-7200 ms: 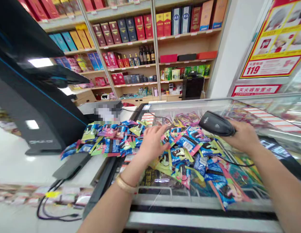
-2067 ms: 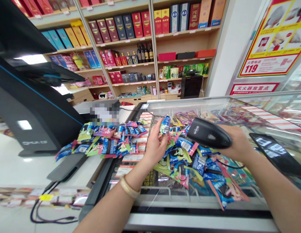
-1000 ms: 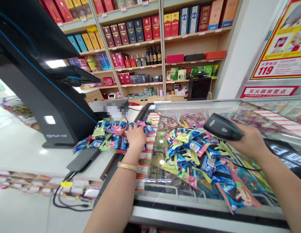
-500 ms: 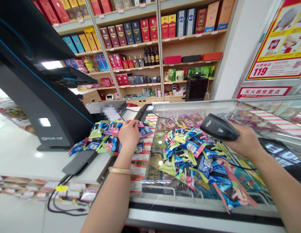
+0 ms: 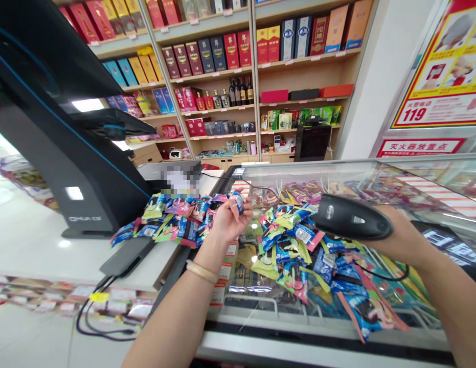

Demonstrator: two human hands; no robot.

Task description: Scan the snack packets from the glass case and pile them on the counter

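Note:
My left hand [image 5: 230, 219] is closed on a small blue and pink snack packet [image 5: 236, 202], held up between the two heaps of packets. In my right hand [image 5: 399, 232] is a black barcode scanner [image 5: 353, 217], its head pointing left toward the held packet. Beneath the scanner, a heap of blue, green and pink snack packets [image 5: 299, 235] lies on the glass lid [image 5: 253, 301] of a chest freezer. Another heap of similar packets [image 5: 176, 220] sits to the left, across the counter edge. The scanner's grip is hidden by my fingers.
A black checkout terminal [image 5: 95, 168] stands on the white counter [image 5: 38, 260] at left, with a dark flat box [image 5: 126, 258] and cables before it. A black display with lit digits [image 5: 448, 243] lies right. Shelves of boxes and bottles [image 5: 238, 92] line the back.
My left hand has gone from the right heap to the left one, picked up a packet there, and moved right with it. The scanner in my right hand has turned more level.

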